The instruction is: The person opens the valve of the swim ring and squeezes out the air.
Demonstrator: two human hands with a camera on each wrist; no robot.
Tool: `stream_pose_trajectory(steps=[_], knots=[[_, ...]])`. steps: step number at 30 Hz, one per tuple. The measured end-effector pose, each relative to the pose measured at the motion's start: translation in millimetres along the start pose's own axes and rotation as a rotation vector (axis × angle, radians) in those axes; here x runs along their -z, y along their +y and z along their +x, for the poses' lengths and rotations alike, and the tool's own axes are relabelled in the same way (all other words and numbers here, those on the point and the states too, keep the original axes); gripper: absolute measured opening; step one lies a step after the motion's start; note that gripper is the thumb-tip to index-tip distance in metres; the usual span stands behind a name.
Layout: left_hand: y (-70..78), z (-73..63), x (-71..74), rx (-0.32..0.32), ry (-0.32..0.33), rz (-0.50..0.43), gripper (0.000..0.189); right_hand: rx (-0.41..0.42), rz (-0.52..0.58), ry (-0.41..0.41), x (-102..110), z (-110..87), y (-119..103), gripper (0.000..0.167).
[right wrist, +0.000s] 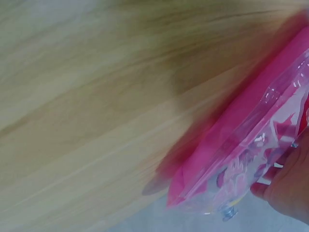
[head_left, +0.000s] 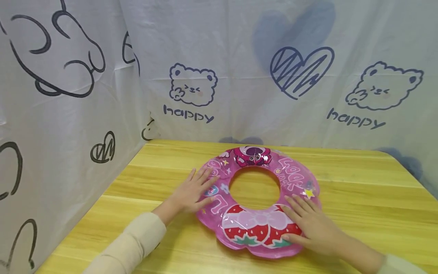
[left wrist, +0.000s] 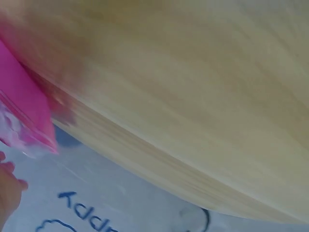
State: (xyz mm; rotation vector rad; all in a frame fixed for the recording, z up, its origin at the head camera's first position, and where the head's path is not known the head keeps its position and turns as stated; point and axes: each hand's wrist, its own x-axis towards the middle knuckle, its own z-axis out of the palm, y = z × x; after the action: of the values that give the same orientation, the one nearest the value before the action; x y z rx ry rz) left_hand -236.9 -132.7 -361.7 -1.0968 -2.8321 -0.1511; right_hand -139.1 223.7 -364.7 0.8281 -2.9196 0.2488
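A pink inflatable swim ring [head_left: 254,234] lies flat on the wooden table [head_left: 164,167], printed with strawberries, a bow and a bear face. My left hand [head_left: 195,192] rests on its left side with fingers spread. On the ring's lower right part lies my right hand [head_left: 313,228], its fingers extended over the print. The left wrist view catches the ring's pink edge [left wrist: 29,106] and a bit of the left hand [left wrist: 8,188]. In the right wrist view, a clear valve [right wrist: 229,212] stands on the ring beside the right hand [right wrist: 289,188].
A white cloth [head_left: 239,95] with drawn hearts, bears and the word "happy" hangs behind the table. Another printed cloth [head_left: 68,125] hangs along the left side. Table surface shows through the ring's hole and around it.
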Motion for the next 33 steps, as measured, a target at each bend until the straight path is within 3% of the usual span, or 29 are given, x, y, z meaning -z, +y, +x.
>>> stream_pose_trajectory(steps=[7,14,18,26,33], knots=[[27.1,0.4,2.6,-0.035,0.026,-0.011,0.067,-0.012,-0.043,0.047,-2,2.9,-7,0.075],[49.9,0.8,3.9,-0.074,-0.008,-0.069,0.067,-0.036,-0.065,0.066,-7,8.3,-18,0.075],[61.3,1.3,2.1,-0.113,-0.027,-0.057,0.071,-0.050,-0.055,0.082,-11,10.3,-25,0.075],[77.2,1.3,-1.4,-0.157,-0.001,-0.008,0.079,-0.053,-0.091,0.163,-18,14.3,-36,0.074],[86.9,3.3,-3.3,-0.138,-0.034,0.033,0.087,-0.106,-0.050,0.142,-19,16.7,-45,0.073]])
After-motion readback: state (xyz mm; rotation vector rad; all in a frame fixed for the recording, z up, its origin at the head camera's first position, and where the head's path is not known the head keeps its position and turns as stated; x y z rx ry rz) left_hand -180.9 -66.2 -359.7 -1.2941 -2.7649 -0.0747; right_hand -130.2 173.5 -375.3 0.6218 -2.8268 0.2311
